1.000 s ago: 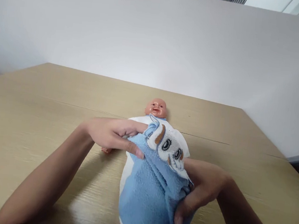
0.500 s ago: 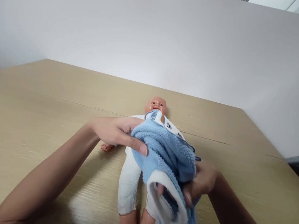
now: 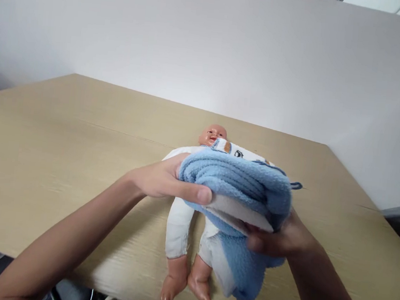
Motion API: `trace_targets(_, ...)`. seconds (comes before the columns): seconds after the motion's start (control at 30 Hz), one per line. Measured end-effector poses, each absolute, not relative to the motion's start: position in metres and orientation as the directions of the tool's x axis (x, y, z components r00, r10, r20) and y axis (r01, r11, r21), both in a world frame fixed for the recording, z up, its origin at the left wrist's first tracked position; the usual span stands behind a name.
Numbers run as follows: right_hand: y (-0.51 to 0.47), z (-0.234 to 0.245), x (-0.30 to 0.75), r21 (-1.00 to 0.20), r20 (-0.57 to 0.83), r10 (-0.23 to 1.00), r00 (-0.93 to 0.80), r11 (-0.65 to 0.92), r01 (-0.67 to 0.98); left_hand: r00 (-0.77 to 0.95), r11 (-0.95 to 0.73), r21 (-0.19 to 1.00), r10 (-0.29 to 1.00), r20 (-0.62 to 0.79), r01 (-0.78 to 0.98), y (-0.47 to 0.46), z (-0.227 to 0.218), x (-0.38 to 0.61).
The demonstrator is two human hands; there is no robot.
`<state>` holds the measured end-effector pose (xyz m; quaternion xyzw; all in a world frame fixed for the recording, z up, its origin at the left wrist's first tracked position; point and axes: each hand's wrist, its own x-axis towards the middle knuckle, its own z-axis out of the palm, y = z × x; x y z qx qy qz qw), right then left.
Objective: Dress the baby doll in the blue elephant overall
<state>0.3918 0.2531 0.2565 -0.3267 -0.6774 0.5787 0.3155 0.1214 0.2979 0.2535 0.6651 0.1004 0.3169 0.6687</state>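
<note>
A blue fleecy baby garment with white lining and a patterned white band is gathered up between my two hands. My left hand grips its left edge, thumb lying on top and fingers hidden beneath the cloth. At the garment's right side my right hand holds it too, the thumb near a white-lined opening. One loose part of the cloth hangs down on the right. Behind and beneath it a baby doll lies on its back, with a white cloth body and bare plastic head and feet. The garment hides its middle and one arm.
The wooden table has a thin seam across it and meets a pale wall at the back. Below the near edge, a dark chair shows in part. Something dark stands beyond the right edge.
The garment has been raised and spread wider, its white-lined opening turned from facing me to lying flatter between my hands. The view has shifted, so the doll's feet now show fully.
</note>
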Motion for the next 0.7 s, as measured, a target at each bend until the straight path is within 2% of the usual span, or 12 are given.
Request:
trace_targets(0.13,0.221,0.267,0.386,-0.983,0.073,0.905,-0.419,0.136,0.123,0.685,-0.012,0.971,0.707,0.177,-0.238,0.246,0.234,0.112)
trace_targets(0.3,0.182,0.271,0.362,-0.963,0.004,0.902,-0.432,0.120,0.241,0.542,-0.005,0.986,0.835,0.097,-0.168,0.178,0.211,0.117)
trace_targets(0.4,0.167,0.261,0.349,-0.933,-0.031,0.886,-0.462,0.140,0.331,0.340,0.026,1.000,0.940,-0.026,0.003,0.146,0.199,0.126)
trace_targets(0.5,0.160,0.240,0.341,-0.884,-0.070,0.908,-0.413,0.135,0.448,0.125,0.050,0.991,0.990,-0.066,0.127,0.128,0.181,0.130)
trace_targets(0.7,0.160,0.198,0.335,-0.757,-0.025,0.949,-0.315,0.188,0.626,-0.006,0.041,0.871,0.999,-0.044,0.490,0.126,0.145,0.127)
